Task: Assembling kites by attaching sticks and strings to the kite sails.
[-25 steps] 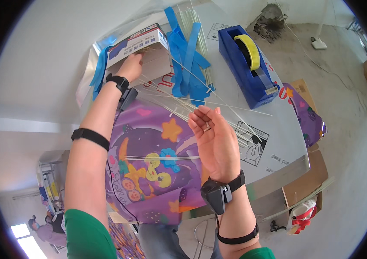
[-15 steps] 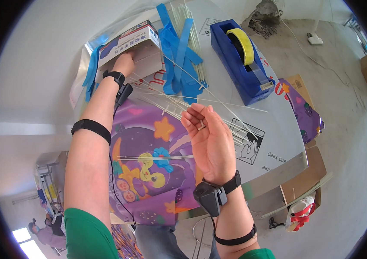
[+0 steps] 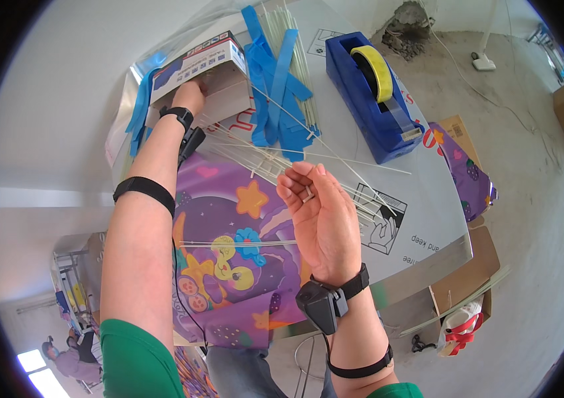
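Note:
My left hand (image 3: 190, 98) reaches into the open end of a printed cardboard box (image 3: 232, 86) at the back left; its fingers are hidden inside. Above the table's middle my right hand (image 3: 325, 225) is turned palm up with its fingers curled. A small whitish piece (image 3: 308, 193) lies against those fingers; its exact kind is too small to make out. Thin pale rods (image 3: 275, 166) fan out behind and beneath the right hand, some bearing small cross-shaped pieces. Under both arms spreads a purple printed sheet (image 3: 222, 192) with a cartoon rabbit, and two or more rods (image 3: 239, 244) lie across it.
A blue tape dispenser (image 3: 368, 109) with a yellow-cored roll (image 3: 380, 73) stands at the back right. Blue strips (image 3: 272, 99) lie over a bundle of pale rods (image 3: 282, 30). Beyond the table's right edge are another purple sheet (image 3: 464, 172) and an open carton (image 3: 471, 265).
Both hands keep almost the same place and pose. My left forearm has shifted slightly to the right, its hand still in the box.

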A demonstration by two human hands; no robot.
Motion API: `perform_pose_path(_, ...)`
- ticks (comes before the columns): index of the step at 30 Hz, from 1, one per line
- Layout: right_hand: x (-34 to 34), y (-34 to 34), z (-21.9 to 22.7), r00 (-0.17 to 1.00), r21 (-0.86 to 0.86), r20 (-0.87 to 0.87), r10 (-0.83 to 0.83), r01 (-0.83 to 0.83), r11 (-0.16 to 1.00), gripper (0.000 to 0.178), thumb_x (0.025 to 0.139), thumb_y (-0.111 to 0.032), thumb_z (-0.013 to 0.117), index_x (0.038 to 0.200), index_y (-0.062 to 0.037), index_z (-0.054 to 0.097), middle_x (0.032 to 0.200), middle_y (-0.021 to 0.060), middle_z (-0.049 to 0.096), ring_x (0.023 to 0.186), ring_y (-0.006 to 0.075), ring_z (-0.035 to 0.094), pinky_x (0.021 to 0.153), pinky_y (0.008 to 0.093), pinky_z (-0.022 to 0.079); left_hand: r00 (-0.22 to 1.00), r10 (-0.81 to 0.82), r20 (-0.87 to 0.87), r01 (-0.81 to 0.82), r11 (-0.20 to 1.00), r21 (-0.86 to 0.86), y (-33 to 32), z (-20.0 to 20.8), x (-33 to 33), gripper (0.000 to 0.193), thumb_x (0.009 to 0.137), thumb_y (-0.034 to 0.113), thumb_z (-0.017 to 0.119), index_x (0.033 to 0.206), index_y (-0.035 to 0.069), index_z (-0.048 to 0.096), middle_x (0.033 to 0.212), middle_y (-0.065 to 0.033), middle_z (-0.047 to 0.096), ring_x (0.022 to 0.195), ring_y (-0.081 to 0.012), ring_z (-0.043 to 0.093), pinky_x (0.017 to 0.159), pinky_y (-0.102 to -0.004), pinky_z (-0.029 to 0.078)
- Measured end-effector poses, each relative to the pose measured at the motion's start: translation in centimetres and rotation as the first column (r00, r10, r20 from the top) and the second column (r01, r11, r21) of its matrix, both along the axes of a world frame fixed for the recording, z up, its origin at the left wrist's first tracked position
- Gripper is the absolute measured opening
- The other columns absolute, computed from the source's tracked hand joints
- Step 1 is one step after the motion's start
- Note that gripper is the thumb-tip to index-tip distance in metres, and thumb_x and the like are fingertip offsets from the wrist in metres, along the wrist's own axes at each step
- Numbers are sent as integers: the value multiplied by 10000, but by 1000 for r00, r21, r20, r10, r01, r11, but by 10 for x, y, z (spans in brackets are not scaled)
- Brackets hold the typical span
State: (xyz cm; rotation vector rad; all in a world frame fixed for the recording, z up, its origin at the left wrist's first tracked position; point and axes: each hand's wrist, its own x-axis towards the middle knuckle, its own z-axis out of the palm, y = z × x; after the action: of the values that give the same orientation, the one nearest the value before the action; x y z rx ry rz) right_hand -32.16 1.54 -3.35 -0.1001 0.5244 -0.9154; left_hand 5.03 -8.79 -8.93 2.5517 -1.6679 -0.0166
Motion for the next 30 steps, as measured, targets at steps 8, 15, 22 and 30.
perform_pose_path(8,3,1,0,1000,-19,8,25,-24,1000,269,980,-190,449,995,57,554,978,121,556,930,204,564,871,314,474,991,47,-126,-51,998,-21,16,16,4,208,811,116,569,977,42,669,986,-219,650,964,-346,618,843,-382,473)
perform_pose_path(15,3,3,-1,998,9,19,58,-59,998,313,989,-227,430,1047,65,524,1016,130,552,976,218,559,900,323,468,640,-27,-768,-136,980,-148,92,101,-106,155,911,87,522,1051,66,585,870,22,573,739,-62,506,664,-212,422)
perform_pose_path(22,23,30,-2,947,38,227,227,-242,970,354,999,-267,408,1042,63,528,1052,129,561,987,214,566,911,321,452,684,-307,-661,79,933,-352,191,109,-240,176,905,42,539,1076,61,576,948,12,582,836,-78,538,746,-225,435)
perform_pose_path(30,33,51,12,969,-153,-49,241,-246,957,371,1009,-276,367,1086,43,540,1042,122,579,970,207,567,888,321,457,-269,-415,-869,-802,597,-36,241,72,-258,310,978,220,463,1211,19,499,1130,-41,552,1015,-142,518,907,-264,398)
